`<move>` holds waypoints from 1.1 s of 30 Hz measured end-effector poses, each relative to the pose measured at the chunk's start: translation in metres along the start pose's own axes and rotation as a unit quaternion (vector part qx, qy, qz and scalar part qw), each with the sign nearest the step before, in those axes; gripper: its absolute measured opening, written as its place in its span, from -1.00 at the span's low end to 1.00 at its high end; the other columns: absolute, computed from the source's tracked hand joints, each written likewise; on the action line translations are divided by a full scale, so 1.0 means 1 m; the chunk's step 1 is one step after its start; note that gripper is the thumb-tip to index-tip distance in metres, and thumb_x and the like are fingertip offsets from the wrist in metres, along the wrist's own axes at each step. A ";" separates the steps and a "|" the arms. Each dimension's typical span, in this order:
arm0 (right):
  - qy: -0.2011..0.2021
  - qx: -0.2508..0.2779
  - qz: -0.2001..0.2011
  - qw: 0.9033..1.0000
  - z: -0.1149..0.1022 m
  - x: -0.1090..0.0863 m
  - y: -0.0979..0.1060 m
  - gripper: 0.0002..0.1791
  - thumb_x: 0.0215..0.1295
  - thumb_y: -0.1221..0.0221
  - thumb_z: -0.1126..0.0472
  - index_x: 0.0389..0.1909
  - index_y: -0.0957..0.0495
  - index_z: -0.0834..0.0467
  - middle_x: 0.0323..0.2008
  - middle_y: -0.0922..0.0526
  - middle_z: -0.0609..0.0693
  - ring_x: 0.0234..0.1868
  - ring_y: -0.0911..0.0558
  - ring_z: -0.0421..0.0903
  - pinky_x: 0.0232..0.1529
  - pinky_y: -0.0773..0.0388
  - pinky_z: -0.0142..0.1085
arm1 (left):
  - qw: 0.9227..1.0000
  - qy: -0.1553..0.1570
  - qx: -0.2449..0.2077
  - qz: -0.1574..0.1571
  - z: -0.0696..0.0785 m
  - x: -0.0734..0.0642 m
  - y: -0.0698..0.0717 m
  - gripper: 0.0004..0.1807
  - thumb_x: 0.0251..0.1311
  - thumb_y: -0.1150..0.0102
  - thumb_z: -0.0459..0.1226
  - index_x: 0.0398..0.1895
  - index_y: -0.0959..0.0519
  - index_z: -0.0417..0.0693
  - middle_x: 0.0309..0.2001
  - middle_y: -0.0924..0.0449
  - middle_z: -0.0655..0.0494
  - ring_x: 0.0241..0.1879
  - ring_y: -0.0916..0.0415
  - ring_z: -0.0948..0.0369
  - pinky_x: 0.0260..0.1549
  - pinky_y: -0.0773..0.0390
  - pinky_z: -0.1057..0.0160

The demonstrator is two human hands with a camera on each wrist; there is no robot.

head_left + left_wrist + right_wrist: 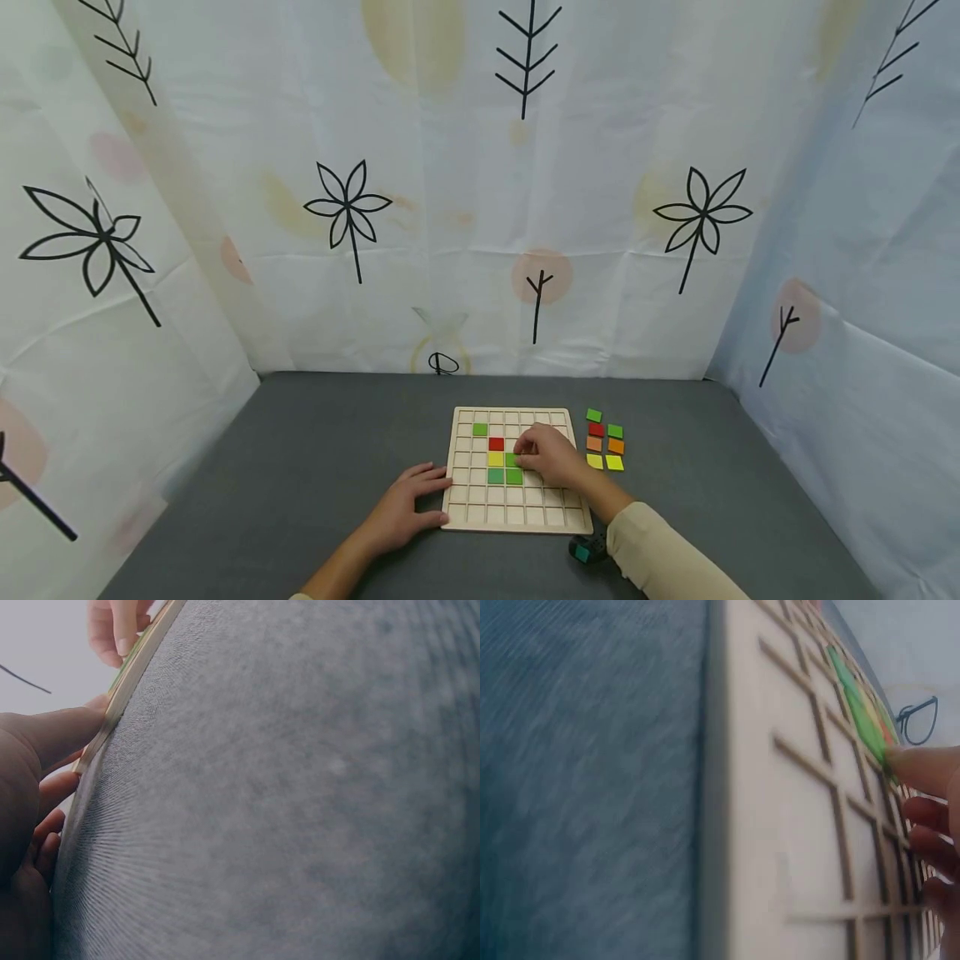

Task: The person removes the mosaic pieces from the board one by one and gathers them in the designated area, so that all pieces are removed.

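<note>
A wooden grid board [551, 518] lies flat on the dark grey table, with several coloured square tiles in its cells. My right hand [551, 456] is over the middle of the board, thumb and fingertips at a green tile [512, 459] that they partly cover. In the right wrist view, the thumb touches the green tile [889, 766]. Around it sit a red tile [497, 444], a yellow tile [496, 458] and more green tiles. My left hand [401, 510], fingers spread and relaxed, rests against the board's left edge.
Right of the board lie loose tiles in green, red, orange and yellow, among them a yellow tile [615, 462]. A small black device [587, 548] is beside the right wrist at the board's near corner. Patterned white cloth [465, 192] hangs around the table.
</note>
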State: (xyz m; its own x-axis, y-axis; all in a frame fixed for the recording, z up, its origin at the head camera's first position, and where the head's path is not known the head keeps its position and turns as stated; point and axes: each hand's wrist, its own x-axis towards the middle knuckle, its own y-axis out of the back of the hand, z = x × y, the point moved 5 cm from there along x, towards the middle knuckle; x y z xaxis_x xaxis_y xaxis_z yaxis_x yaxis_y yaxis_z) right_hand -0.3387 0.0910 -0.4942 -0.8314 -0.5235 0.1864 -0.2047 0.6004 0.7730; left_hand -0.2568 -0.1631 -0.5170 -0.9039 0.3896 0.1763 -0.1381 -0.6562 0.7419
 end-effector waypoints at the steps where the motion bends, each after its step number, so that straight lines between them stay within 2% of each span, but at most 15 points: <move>1: -0.002 0.000 -0.008 1.000 -0.002 0.001 0.000 -0.94 0.23 -0.32 0.21 -0.31 -0.63 0.09 -0.39 -0.44 -0.14 -0.41 -0.41 -0.20 -0.34 -0.43 -0.27 | 1.000 -0.001 0.000 0.001 0.000 0.000 0.000 -0.41 0.05 -0.40 -0.02 0.17 -0.60 -0.02 0.26 -0.47 0.06 0.33 -0.21 -0.09 0.17 -0.25 -0.24; 8: -0.027 0.004 -0.061 0.998 -0.014 0.011 0.004 -0.90 0.17 -0.33 0.31 -0.32 -0.61 0.19 -0.36 -0.49 -0.07 -0.37 -0.45 -0.13 -0.30 -0.47 -0.20 | 1.000 -0.008 0.002 0.006 0.000 -0.001 0.000 -0.42 0.04 -0.41 -0.05 0.16 -0.60 -0.02 0.25 -0.48 0.04 0.32 -0.22 -0.10 0.16 -0.25 -0.25; 14: -0.062 -0.006 -0.087 0.994 -0.015 0.017 0.002 -0.89 0.12 -0.37 0.31 -0.35 -0.62 0.17 -0.40 -0.51 -0.09 -0.38 -0.45 -0.14 -0.30 -0.46 -0.21 | 1.000 -0.011 -0.001 0.008 0.001 -0.001 0.001 -0.42 0.05 -0.41 -0.04 0.17 -0.60 -0.03 0.25 -0.48 0.05 0.32 -0.22 -0.10 0.16 -0.25 -0.25; 20: -0.063 -0.013 -0.067 0.996 -0.014 0.015 -0.001 -0.85 0.08 -0.41 0.31 -0.38 -0.61 0.17 -0.41 -0.49 -0.08 -0.41 -0.44 -0.13 -0.32 -0.46 -0.21 | 1.000 -0.004 -0.004 0.005 0.002 0.000 0.000 -0.41 0.03 -0.43 -0.04 0.16 -0.60 -0.01 0.25 -0.48 0.05 0.33 -0.21 -0.09 0.18 -0.22 -0.25; 28: -0.035 -0.031 -0.028 0.998 -0.013 0.010 -0.002 -0.84 0.08 -0.41 0.29 -0.38 -0.60 0.14 -0.42 -0.44 -0.08 -0.39 -0.40 -0.14 -0.31 -0.44 -0.23 | 1.000 -0.006 -0.002 0.001 0.003 0.000 0.001 -0.40 0.04 -0.41 -0.02 0.17 -0.60 -0.03 0.25 -0.47 0.03 0.33 -0.22 -0.10 0.16 -0.24 -0.26; 33: -0.032 -0.017 -0.002 0.999 -0.013 0.004 -0.003 -0.84 0.09 -0.40 0.28 -0.34 -0.61 0.16 -0.39 -0.48 -0.09 -0.39 -0.43 -0.15 -0.33 -0.45 -0.23 | 1.000 -0.006 -0.002 0.004 0.003 -0.001 0.001 -0.40 0.04 -0.41 -0.02 0.17 -0.60 -0.03 0.25 -0.48 0.03 0.33 -0.22 -0.11 0.15 -0.25 -0.26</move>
State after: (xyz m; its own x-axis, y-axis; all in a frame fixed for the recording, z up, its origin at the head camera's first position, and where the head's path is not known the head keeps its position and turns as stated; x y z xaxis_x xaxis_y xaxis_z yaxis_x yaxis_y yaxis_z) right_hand -0.3349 0.0793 -0.4875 -0.8624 -0.4849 0.1453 -0.1912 0.5778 0.7935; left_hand -0.2550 -0.1622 -0.5143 -0.9004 0.3915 0.1898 -0.1323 -0.6619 0.7378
